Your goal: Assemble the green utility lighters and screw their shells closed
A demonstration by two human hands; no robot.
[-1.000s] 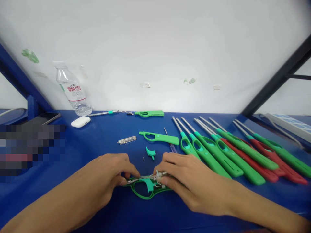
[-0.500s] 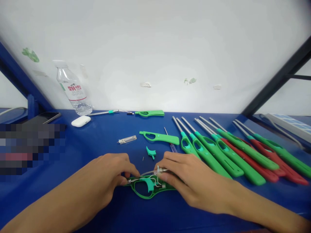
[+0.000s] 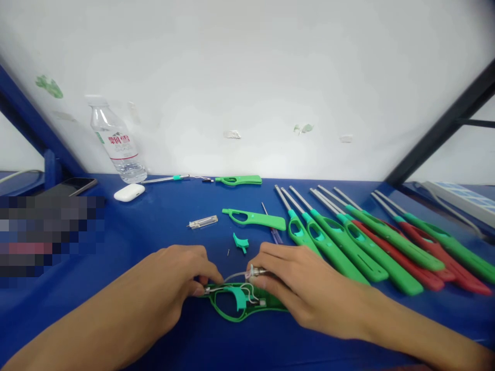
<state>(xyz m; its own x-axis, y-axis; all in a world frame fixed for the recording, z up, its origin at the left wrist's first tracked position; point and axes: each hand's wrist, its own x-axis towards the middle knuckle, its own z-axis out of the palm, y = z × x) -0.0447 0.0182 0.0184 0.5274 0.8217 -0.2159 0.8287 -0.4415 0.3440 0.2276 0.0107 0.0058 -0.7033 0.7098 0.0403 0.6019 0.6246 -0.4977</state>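
Note:
An opened green lighter shell (image 3: 232, 318) lies in front of me, with wires and a teal trigger (image 3: 240, 298) inside it. At its narrow left end my left hand (image 3: 181, 275) is closed, thumb and fingers pinching the neck where a metal piece and the tubing meet. My right hand (image 3: 297, 283) pinches a fuel tank by its metal valve end (image 3: 258, 271), just above the wide part of the shell; the palm hides the tank's body. A thin clear tube (image 3: 235, 275) bends from that valve toward my left fingertips.
Several green and red lighters (image 3: 367, 247) lie at right. Farther back are a green half shell (image 3: 255, 220), a screwdriver (image 3: 276, 236), a loose teal trigger (image 3: 241, 242), a screw (image 3: 228, 252), a clear tank (image 3: 203, 222), a white case (image 3: 129, 192) and a bottle (image 3: 118, 141).
The shell's middle has dropped slightly toward me, and a little more of its inside shows beside my right fingers. Both hands keep their pinch almost in the same place.

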